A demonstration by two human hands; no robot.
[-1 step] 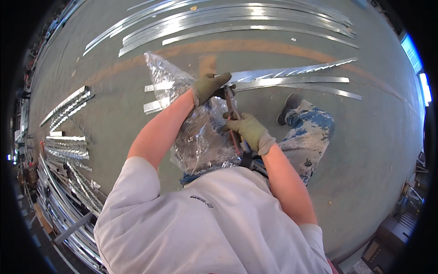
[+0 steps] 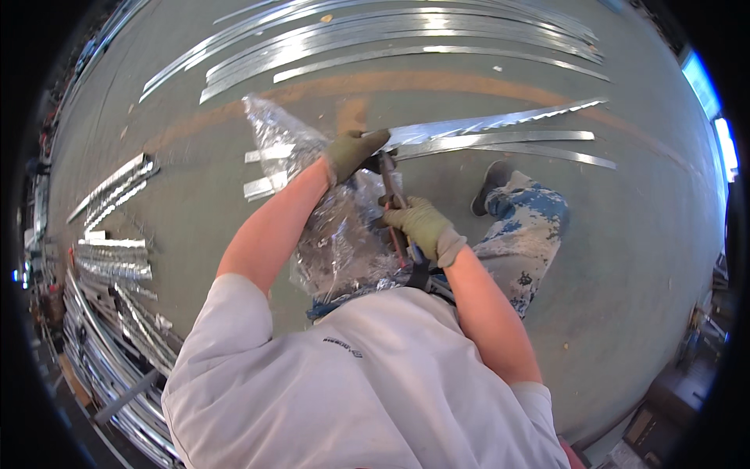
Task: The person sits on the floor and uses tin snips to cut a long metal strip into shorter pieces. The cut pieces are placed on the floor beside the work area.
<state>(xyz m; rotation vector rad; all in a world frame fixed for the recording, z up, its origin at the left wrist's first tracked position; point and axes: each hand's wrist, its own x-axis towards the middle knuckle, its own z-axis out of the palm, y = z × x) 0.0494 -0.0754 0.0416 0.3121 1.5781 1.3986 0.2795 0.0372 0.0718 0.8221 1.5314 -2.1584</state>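
My left hand, in an olive work glove, is closed around the near end of a long, shiny metal strip with a notched lower edge. The strip stretches away to the right, above the floor. My right hand, gloved alike, grips a pair of snips with reddish handles. The snips' jaws point up to the strip's end beside my left hand; the glove hides whether they touch it. Crumpled clear plastic film covers my lap and left leg.
Flat metal strips lie on the green floor just beyond my hands. More long strips lie farther off. Stacks of notched metal pieces and curved metal lengths are at left. My right shoe rests on the floor.
The metal strip has turned slightly in my left hand, so its face looks smoother and its notches less spread. Both hands stay almost in place, still holding the strip and the snips.
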